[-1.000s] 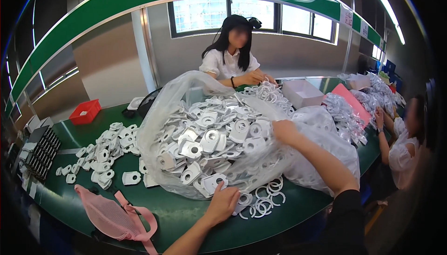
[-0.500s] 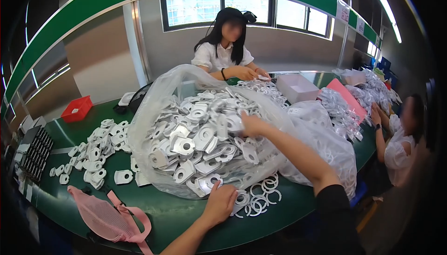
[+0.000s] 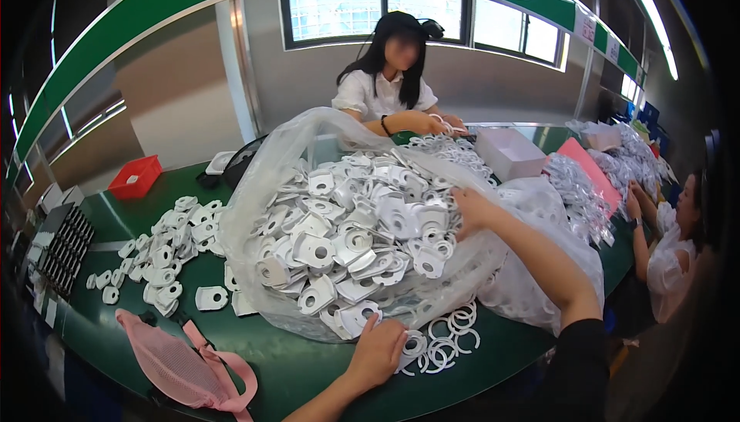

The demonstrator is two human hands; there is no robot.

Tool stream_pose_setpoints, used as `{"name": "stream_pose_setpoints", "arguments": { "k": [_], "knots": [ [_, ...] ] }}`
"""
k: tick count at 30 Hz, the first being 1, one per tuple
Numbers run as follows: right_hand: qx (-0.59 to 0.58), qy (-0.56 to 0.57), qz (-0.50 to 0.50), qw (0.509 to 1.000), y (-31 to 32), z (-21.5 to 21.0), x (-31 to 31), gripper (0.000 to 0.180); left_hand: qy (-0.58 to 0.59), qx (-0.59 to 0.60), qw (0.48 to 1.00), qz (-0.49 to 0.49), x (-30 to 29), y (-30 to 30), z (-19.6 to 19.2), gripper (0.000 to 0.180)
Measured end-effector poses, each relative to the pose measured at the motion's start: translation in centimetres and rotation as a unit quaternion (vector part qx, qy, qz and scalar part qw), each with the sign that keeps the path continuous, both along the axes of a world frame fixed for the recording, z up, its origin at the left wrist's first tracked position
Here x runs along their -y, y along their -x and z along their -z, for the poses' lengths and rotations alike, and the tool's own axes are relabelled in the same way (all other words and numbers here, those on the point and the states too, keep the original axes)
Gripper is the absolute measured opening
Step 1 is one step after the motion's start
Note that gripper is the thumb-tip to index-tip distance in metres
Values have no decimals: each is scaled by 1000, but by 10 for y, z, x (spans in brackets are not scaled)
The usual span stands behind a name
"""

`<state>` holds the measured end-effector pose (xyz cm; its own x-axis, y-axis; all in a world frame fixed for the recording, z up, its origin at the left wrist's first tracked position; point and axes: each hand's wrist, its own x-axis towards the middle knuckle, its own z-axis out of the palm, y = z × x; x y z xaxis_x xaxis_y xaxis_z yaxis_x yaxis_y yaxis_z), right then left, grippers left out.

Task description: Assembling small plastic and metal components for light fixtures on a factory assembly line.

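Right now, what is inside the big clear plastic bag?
The bag holds a heap of white plastic parts with round holes. The right hand reaches into it. Parts deeper in the heap are covered.

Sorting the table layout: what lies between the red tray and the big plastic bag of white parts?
In the head view, between the red tray and the bag lies a dark strap-like item on green table.

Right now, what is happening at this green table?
A person reaches into a big clear plastic bag full of white plastic parts. The right hand is on the parts at the bag's far side; the left hand rests at the near edge, beside loose white rings. More parts lie spread to the left. Across the table, another person handles rings.
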<state>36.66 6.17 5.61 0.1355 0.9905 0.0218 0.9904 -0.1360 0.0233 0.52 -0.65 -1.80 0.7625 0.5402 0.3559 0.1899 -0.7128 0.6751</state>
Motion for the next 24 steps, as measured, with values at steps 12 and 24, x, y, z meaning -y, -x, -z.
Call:
{"name": "stream_pose_setpoints", "arguments": {
  "k": [12,24],
  "knots": [
    [100,-203,-54,973,-31,15,-120,75,-20,12,1000,-4,3,3,5,16],
    [-83,-180,-63,978,-12,-34,-62,51,-49,44,998,6,3,0,10,21]
  ]
}}
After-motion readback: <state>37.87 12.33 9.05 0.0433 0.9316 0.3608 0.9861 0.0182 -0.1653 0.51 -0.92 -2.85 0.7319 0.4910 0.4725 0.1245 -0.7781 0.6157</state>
